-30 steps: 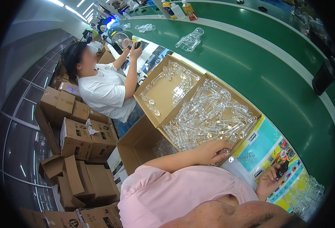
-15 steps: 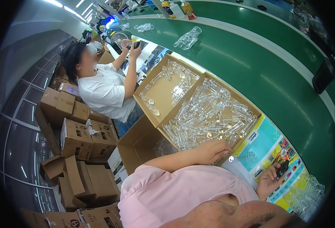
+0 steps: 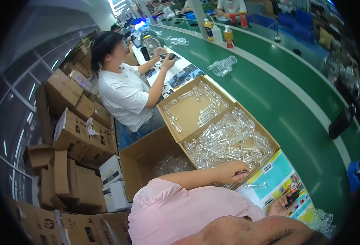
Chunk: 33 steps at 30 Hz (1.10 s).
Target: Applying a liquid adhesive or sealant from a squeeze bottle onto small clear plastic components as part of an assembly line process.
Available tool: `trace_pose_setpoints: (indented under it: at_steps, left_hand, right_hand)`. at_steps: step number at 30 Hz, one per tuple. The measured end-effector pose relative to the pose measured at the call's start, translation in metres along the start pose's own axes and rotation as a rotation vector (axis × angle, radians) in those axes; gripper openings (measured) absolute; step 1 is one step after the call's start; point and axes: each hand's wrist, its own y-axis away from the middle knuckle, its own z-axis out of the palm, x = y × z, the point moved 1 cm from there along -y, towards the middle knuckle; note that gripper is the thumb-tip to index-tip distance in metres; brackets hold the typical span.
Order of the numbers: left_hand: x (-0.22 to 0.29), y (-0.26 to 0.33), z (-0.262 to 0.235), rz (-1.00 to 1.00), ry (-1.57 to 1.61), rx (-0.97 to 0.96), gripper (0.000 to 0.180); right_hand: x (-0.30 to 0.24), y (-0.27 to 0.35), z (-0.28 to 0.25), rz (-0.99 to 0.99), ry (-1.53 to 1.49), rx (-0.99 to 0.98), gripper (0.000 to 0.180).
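Clear tubes (image 3: 229, 141) under the curled left hand (image 3: 233, 171) could spill; right hand (image 3: 284, 203) grips a dark tool (image 3: 293, 197).

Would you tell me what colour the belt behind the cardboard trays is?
The belt is green with a white stripe along it, seen in the head view.

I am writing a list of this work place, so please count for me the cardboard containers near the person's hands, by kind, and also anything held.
Shallow cardboard trays with clear plastic pieces: 2
Deep open cardboard box: 1
Small dark object in the right hand: 1
Total: 4
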Motion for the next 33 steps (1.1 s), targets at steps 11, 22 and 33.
trace_pose_setpoints:
  at_steps: [11, 22, 33]
  left_hand:
    - [-0.005, 0.005, 0.002, 0.032, 0.01, 0.111, 0.016]
    - [0.0, 0.007, -0.05, -0.176, 0.402, 0.468, 0.053]
    - [-0.028, 0.018, -0.368, 0.185, 0.667, 1.151, 0.087]
  right_hand:
    - [0.003, -0.002, -0.003, -0.046, 0.073, 0.0, 0.043]
    - [0.01, 0.001, 0.004, -0.097, 0.11, 0.035, 0.044]
    - [0.005, -0.003, 0.002, -0.091, 0.082, 0.026, 0.043]
